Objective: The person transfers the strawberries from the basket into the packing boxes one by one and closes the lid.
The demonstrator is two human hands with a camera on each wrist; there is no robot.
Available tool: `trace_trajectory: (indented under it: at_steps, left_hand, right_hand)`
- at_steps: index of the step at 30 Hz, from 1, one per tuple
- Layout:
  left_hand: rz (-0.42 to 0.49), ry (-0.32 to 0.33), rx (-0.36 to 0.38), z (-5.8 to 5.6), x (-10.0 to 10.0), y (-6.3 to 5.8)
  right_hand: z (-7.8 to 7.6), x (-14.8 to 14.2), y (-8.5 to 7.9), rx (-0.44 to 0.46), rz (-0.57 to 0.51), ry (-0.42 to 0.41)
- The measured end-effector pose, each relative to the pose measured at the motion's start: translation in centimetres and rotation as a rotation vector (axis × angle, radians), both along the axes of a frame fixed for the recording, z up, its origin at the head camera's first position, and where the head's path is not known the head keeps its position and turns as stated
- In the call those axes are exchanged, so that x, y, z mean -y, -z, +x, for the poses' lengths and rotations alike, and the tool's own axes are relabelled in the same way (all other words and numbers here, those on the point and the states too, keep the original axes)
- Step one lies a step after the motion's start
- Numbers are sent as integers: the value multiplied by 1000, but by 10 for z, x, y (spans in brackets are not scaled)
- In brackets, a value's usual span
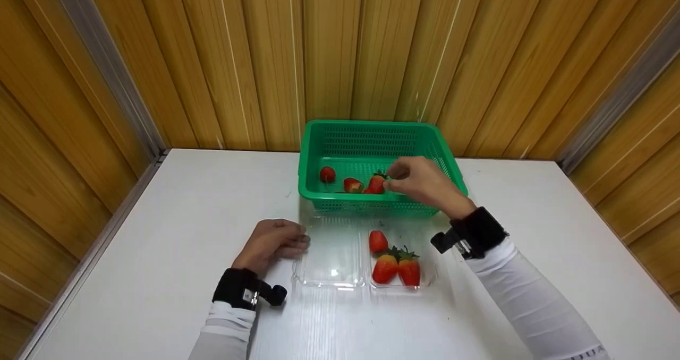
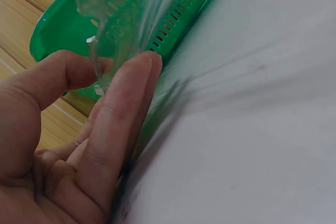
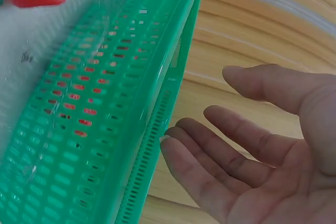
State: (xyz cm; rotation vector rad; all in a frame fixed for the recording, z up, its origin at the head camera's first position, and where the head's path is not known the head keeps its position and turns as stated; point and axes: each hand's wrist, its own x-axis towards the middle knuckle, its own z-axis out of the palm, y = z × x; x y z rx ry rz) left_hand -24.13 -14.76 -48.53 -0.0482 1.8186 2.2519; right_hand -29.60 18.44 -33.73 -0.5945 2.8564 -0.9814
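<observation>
A clear plastic clamshell box [image 1: 332, 254] lies opened out on the table, with a few strawberries [image 1: 385, 268] in its right half. At the left edge of this box, my left hand [image 1: 272, 243] pinches the plastic between thumb and fingers, seen closely in the left wrist view. Behind the box stands a green basket [image 1: 382, 196] holding several more strawberries [image 1: 327, 174]. Over the basket's right front part is my right hand [image 1: 422, 182], its loosely bent fingers apart from the thumb. The right wrist view shows nothing between these fingers [image 3: 231, 124], beside the basket's rim.
The white table [image 1: 212, 206] reaches back to a wood-patterned panel wall [image 1: 329, 52] just behind the basket. Similar panels enclose the left and right sides. Both wrists wear black straps with small cameras [image 1: 276, 295].
</observation>
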Motion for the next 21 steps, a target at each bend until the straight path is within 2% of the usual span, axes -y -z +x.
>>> trace_trajectory:
  at_steps: [9, 21]
  left_hand:
    - [-1, 1, 6, -1, 0, 1]
    - [-18, 8, -4, -1, 1, 2]
  right_hand:
    - [-23, 6, 8, 58, 64, -17]
    - [-44, 12, 26, 132, 110, -9]
